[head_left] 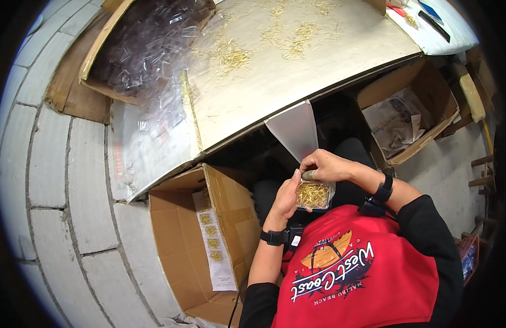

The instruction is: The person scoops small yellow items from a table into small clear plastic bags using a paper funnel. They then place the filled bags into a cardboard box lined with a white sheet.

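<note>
A small clear plastic box [314, 195] full of thin gold-coloured metal pieces is held low in front of my body, above my lap. My left hand [288, 198] grips its left side, with the thumb pointing up along the far edge. My right hand [329, 165] is closed at the box's far edge, its fingers curled and pressed together next to the left thumb. A tan cover wraps one of its fingertips. Whatever the right fingers pinch is too small or hidden to make out. A translucent white sheet [295, 130] hangs from the table edge just beyond my hands.
The pale worktable [231, 106] carries scattered gold pieces [231, 54]. A carton [92, 60] spills clear plastic boxes [154, 60] at the left. Below stands an open carton [173, 235] with a paper strip holding several filled boxes; another carton [416, 87] with paper is at right.
</note>
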Motion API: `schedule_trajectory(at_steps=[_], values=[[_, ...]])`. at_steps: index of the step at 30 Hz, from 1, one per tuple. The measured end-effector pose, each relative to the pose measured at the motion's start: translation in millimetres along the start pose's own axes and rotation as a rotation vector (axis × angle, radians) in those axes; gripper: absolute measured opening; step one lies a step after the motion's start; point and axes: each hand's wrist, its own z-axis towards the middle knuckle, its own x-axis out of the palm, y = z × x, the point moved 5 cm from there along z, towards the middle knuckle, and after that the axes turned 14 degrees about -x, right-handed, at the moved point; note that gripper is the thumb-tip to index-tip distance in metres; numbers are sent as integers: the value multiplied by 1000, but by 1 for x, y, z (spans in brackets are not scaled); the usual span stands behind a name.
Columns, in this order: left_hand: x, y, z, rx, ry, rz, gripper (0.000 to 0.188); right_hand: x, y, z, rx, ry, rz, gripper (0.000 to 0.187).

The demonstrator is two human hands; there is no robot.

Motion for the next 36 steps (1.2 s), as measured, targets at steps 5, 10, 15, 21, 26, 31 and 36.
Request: schedule_trajectory(at_steps=[5, 10, 15, 21, 26, 31, 36], values=[[1, 5, 4, -4, -1, -6, 51, 4, -6, 0, -49, 11, -190, 21], [-6, 4, 1, 59, -59, -8, 51, 10, -2, 1, 25, -31, 5, 22], [-5, -1, -1, 162, -154, -77, 51, 9, -5, 3, -6, -251, 36, 13], [-9, -10, -8, 376, -184, -182, 51, 4, 25, -9, -333, -378, -453, 13], [-5, -11, -11, 445, -204, -160, 41, 6, 40, -13, -462, -345, -611, 17], [-7, -17, -21, 524, -221, -225, 36, 23, 52, -20, -596, -41, -887, 41], [-1, -20, -22, 562, -134, -307, 33, 33, 55, -25, -611, -35, -909, 52]])
